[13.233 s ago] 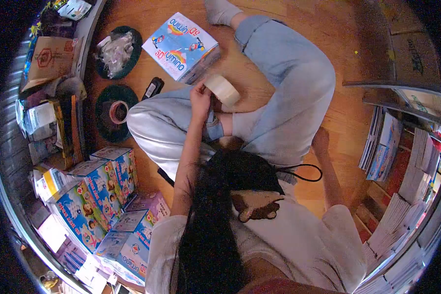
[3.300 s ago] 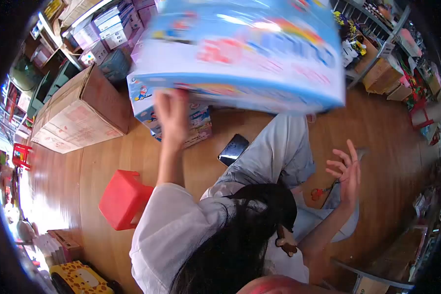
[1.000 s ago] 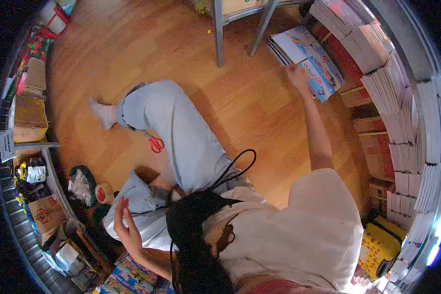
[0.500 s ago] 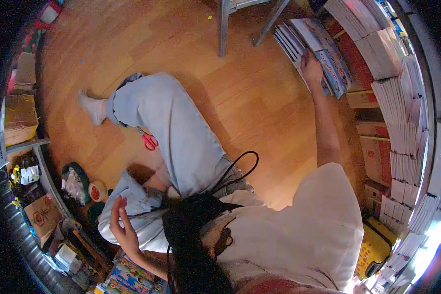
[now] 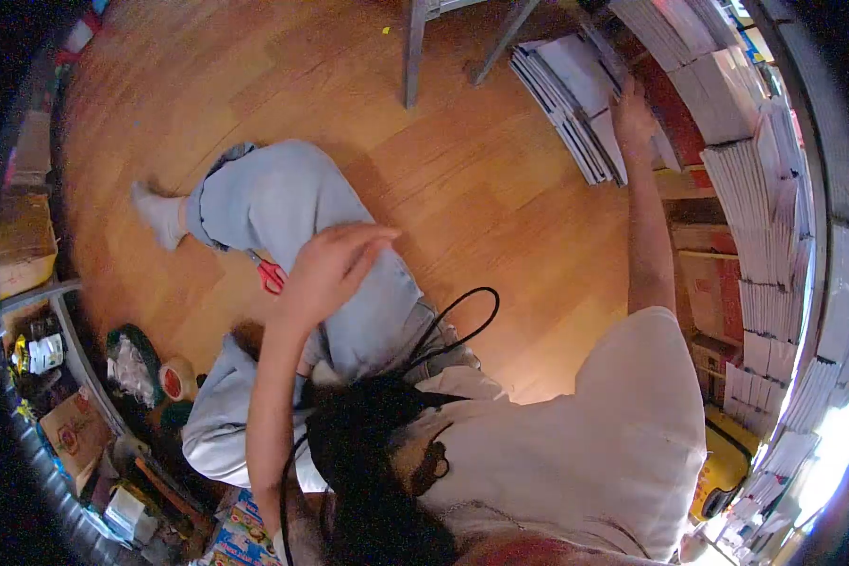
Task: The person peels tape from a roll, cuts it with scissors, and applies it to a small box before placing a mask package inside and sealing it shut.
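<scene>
At the upper right my right hand [image 5: 635, 118] is closed on the edge of a book [image 5: 668, 141] that is tilted up beside the boxes; its cover is mostly turned from view. Left of that hand, a fanned stack of thin white-edged books [image 5: 568, 108] lies on the floor. My left hand [image 5: 335, 269] hovers over my light-blue jeans [image 5: 264, 189], its fingers stretched out and nothing in them. Red-handled scissors [image 5: 272, 276] lie on the floor by my leg, next to my left wrist.
Tall stacks of paper or books [image 5: 740, 189] and red-brown boxes [image 5: 712, 292] line the right side. Metal legs [image 5: 412, 57] stand at the top. A tape roll [image 5: 177, 379] and a shelf with cluttered goods [image 5: 75, 434] are on the left. A yellow case [image 5: 726, 453] sits lower right.
My left hand has risen and moved right, from beside my lap to over my leg. My right hand has shifted slightly right, and the blue-covered book has tilted up off the stack.
</scene>
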The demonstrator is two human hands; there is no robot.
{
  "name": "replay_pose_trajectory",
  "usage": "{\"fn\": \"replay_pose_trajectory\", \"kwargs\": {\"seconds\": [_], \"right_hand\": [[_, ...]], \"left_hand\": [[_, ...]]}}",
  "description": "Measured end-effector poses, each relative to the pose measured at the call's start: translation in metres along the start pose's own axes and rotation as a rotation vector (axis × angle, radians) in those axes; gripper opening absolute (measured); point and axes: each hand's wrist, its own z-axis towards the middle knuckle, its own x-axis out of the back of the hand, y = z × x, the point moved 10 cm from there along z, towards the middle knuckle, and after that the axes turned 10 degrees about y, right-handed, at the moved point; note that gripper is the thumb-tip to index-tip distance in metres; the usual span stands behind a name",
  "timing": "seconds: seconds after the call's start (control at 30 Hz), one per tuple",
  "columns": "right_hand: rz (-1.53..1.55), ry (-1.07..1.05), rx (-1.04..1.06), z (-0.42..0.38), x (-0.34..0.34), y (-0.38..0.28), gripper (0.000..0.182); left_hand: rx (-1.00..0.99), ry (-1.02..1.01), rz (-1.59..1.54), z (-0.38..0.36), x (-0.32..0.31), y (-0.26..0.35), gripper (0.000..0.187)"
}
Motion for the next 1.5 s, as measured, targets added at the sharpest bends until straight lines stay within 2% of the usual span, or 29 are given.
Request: {"fn": "replay_pose_trajectory", "kwargs": {"seconds": [0.07, 0.17, 0.27, 0.4, 0.47, 0.57, 0.67, 0.77, 0.87, 0.97, 1.07, 1.17, 1.27, 1.37, 1.47, 1.5], "right_hand": [[-0.002, 0.094, -0.014, 0.001, 0.017, 0.008, 0.063], [0.02, -0.087, -0.145, 0.012, 0.013, 0.025, 0.059], [-0.18, -0.125, -0.095, 0.023, 0.008, 0.034, 0.051], [-0.19, -0.219, -0.088, 0.039, -0.005, 0.037, 0.04], [-0.176, -0.222, -0.061, 0.043, -0.02, 0.04, 0.041], [-0.019, -0.273, 0.003, 0.032, 0.0, 0.023, 0.047], [0.133, -0.477, 0.043, 0.026, -0.05, 0.04, 0.061], [0.194, -0.285, -0.037, 0.023, -0.027, 0.048, 0.048], [0.187, -0.192, 0.028, 0.031, -0.07, 0.091, 0.051], [0.216, 0.081, 0.078, 0.045, -0.005, 0.076, 0.039], [0.249, -0.292, -0.068, 0.033, 0.073, 0.022, 0.04], [0.529, -0.176, -0.015, 0.027, 0.124, 0.007, 0.042], [0.764, -0.381, -0.196, 0.002, 0.163, 0.004, 0.046], [1.148, -0.468, -0.619, -0.035, 0.188, 0.01, 0.046], [1.333, -0.56, -0.463, -0.054, 0.236, -0.038, 0.041], [1.402, -0.531, -0.514, -0.064, 0.258, -0.065, 0.038]], "left_hand": [[-0.018, -0.1, -0.016, 0.016, -0.027, 0.003, 0.018], [-0.061, -0.124, -0.041, 0.023, -0.044, 0.016, 0.018], [-0.052, -0.082, -0.114, 0.015, -0.046, 0.014, 0.017], [-0.015, -0.099, -0.107, -0.004, -0.038, -0.003, 0.017], [0.013, -0.082, -0.136, -0.016, -0.029, -0.013, 0.018], [0.114, -0.015, -0.248, -0.033, -0.015, -0.028, 0.017], [0.231, -0.006, -0.336, -0.04, -0.003, -0.033, 0.018], [0.283, -0.002, -0.374, -0.038, 0.003, -0.033, 0.019], [0.273, 0.016, -0.386, -0.038, 0.005, -0.032, 0.02], [0.272, 0.037, -0.399, -0.04, 0.009, -0.031, 0.02], [0.281, 0.088, -0.42, -0.05, 0.016, -0.036, 0.021], [0.345, 0.121, -0.395, -0.06, 0.039, -0.027, 0.021], [0.356, 0.192, -0.375, -0.076, 0.057, -0.017, 0.021], [0.329, 0.243, -0.403, -0.094, 0.066, -0.01, 0.021], [0.279, 0.232, -0.388, -0.102, 0.075, 0.014, 0.021], [0.259, 0.222, -0.375, -0.103, 0.076, 0.022, 0.021]]}}
